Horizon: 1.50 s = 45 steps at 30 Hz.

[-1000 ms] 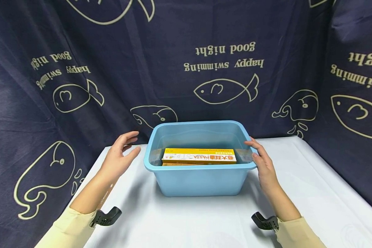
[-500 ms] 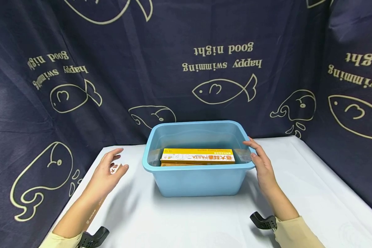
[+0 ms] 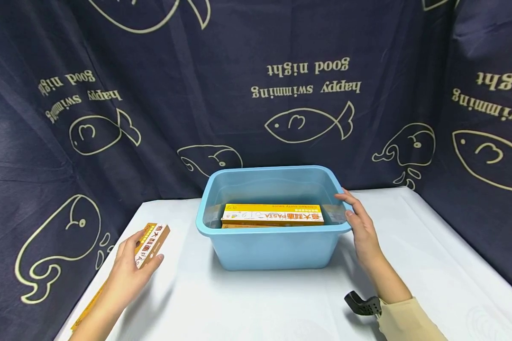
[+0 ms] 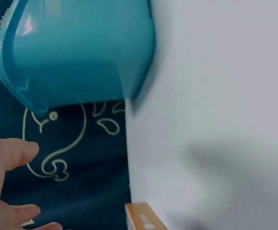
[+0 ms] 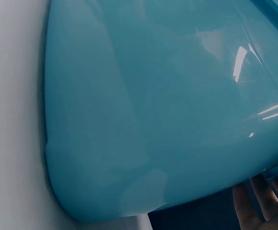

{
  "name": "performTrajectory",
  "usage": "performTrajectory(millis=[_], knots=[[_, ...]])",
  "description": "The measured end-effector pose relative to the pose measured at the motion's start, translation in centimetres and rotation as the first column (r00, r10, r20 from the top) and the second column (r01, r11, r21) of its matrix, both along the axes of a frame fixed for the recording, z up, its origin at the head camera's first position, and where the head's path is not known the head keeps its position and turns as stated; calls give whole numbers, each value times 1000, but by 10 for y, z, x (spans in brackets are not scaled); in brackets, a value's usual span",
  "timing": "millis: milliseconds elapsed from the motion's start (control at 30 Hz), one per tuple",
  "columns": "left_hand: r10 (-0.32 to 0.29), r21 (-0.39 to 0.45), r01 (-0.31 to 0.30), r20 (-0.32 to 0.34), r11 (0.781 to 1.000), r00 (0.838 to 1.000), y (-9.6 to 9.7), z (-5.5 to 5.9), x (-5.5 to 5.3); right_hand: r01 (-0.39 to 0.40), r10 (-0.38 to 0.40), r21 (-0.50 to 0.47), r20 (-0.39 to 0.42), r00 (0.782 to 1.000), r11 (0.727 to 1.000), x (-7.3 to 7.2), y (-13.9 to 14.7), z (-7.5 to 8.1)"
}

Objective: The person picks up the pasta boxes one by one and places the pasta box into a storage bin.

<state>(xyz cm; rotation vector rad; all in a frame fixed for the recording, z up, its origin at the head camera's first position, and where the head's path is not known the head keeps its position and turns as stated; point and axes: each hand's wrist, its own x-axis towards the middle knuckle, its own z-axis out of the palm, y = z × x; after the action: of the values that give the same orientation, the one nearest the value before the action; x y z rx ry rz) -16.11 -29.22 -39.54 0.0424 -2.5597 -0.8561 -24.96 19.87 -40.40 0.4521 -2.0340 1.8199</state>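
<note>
A blue plastic basin (image 3: 277,248) stands on the table with a yellow-and-white pasta box (image 3: 273,215) lying inside. Below that box the edge of another orange-brown one shows. My right hand (image 3: 364,234) holds the basin's right rim, several fingers (image 5: 263,199) against the underside of the rim. On the left, my left hand (image 3: 130,272) hovers over a second long pasta box (image 3: 152,241), thumb and fingers spread apart. The left wrist view shows a gap between that hand and the box's orange end (image 4: 144,218). The hand and forearm cover the box's middle.
The white-covered table (image 3: 239,308) ends on the left close beside the loose box. A dark blue curtain (image 3: 222,94) with fish and whale drawings hangs behind and at both sides. A black wrist camera (image 3: 362,303) sits at the right sleeve.
My left hand has moved left and nearer to me, away from the basin, and the far end of the loose pasta box has come into view. My right hand keeps its place on the rim.
</note>
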Motion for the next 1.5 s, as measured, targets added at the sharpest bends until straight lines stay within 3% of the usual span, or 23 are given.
performTrajectory(millis=[433,567,700,833,1233,1500], knots=[[124,-41,-120,101,992,987,-39,-36,20,-5,5,-9,16,1000,1000,1,-1,-3],[191,-59,-184,162,981,968,-50,-42,22,-8,8,-15,15,1000,1000,2,-1,-3],[241,-66,-232,245,971,939,-60,-45,22,-9,10,-21,15,1000,1000,2,0,-3],[247,-62,-240,310,969,918,-67,-49,22,-7,7,-26,9,1000,1000,2,1,-3],[288,-166,-244,345,955,893,-74,-54,16,-15,15,-36,9,1000,999,1,1,-4],[290,-173,-238,425,956,857,-78,-54,18,-23,24,-30,4,1000,999,0,0,-3]])
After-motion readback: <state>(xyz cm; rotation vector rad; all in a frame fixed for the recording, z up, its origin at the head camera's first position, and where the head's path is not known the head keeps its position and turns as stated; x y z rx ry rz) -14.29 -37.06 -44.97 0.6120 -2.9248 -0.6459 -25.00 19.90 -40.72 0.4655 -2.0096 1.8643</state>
